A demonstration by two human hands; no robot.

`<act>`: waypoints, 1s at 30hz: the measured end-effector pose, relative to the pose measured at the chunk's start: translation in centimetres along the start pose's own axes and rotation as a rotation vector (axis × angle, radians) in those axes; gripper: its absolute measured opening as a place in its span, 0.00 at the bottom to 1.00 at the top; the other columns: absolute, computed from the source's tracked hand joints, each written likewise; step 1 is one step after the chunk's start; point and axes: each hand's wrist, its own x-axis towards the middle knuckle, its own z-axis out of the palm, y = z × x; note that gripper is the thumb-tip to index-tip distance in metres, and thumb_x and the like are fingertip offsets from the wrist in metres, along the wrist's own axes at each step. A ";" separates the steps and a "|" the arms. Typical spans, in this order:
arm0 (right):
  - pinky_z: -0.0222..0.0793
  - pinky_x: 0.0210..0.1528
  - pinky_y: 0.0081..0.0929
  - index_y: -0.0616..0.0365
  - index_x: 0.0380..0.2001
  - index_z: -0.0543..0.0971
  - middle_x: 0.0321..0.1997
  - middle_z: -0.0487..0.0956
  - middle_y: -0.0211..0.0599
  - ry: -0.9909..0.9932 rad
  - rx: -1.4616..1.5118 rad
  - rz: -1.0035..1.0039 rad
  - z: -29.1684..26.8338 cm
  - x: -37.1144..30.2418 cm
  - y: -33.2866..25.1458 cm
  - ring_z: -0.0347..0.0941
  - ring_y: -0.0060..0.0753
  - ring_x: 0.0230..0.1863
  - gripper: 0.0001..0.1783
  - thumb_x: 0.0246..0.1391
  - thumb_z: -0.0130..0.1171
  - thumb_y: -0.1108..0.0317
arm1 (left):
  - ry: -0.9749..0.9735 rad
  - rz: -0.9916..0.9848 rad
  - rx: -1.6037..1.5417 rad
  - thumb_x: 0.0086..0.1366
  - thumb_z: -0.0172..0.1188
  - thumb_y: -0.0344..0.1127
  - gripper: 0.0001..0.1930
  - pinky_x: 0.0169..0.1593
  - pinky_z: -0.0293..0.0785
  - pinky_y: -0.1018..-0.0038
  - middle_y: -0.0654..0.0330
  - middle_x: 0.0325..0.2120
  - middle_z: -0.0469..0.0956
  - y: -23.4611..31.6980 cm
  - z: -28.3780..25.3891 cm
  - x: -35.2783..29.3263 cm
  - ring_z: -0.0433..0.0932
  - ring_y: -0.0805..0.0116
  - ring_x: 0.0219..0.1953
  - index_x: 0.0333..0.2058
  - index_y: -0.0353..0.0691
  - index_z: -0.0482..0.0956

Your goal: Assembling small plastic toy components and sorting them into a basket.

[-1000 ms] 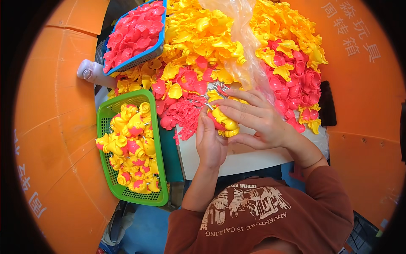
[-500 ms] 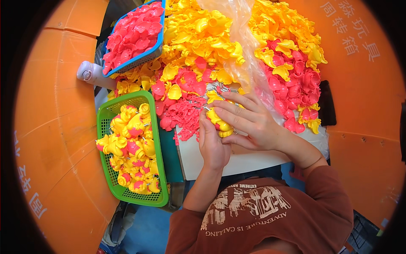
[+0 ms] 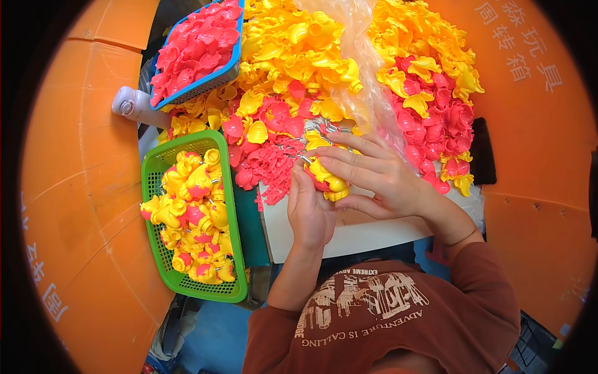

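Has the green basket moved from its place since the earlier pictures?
No. The green basket sits at the same spot beside the white table edge.

A white worktop [image 3: 374,235] is lying in front of the person, with both hands over its near edge. The left hand [image 3: 309,209] and right hand [image 3: 374,177] are meeting around a small yellow-and-pink plastic toy piece [image 3: 328,181]. Behind them a big heap of yellow and pink plastic parts [image 3: 349,81] is covering the worktop's far side. A green mesh plastic basket [image 3: 232,218] of assembled pieces is sitting off the left edge, and a blue plastic tray [image 3: 225,73] of pink parts is resting at the far left corner, with a pale plastic bottle [image 3: 134,107] lying just left of it
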 end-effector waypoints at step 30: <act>0.59 0.56 0.42 0.59 0.55 0.69 0.58 0.70 0.41 -0.018 0.097 0.042 0.4 0.0 0.1 0.61 0.49 0.62 0.37 0.41 0.67 0.58 | -0.007 -0.052 0.178 0.64 0.22 0.66 0.39 0.60 0.60 0.68 0.54 0.58 0.58 0.7 0.4 -0.4 0.59 0.63 0.61 0.60 0.37 0.49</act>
